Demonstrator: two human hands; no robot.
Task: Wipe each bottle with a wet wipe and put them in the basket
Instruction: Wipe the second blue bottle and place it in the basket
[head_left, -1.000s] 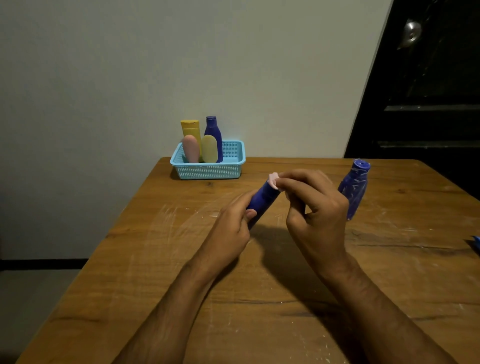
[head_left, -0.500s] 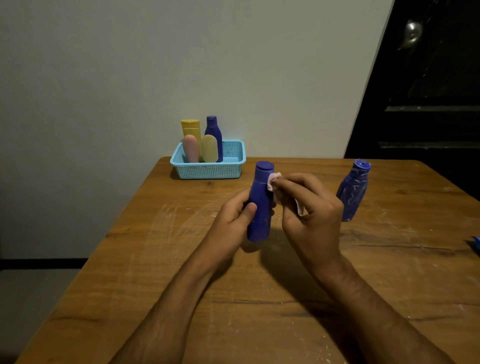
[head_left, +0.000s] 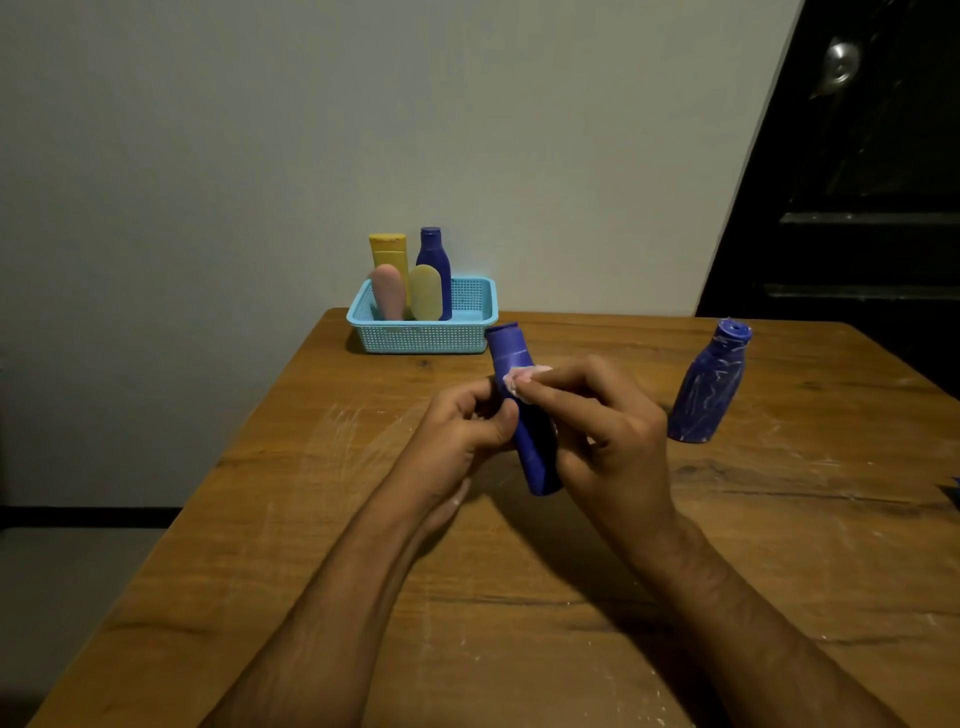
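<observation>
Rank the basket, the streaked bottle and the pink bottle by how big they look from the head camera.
1. Basket.
2. Streaked bottle, though it stands nearer the camera.
3. Pink bottle, partly hidden inside the basket.

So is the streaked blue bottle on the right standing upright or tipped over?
Upright. The streaked blue bottle stands on its base on the table, cap at the top, untouched by either hand.

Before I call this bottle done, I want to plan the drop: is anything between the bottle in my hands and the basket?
Nothing visible blocks the way. The blue bottle, held by the left hand, has only bare table between it and the basket. Four bottles fill the basket's left side; its right side looks free.
</observation>
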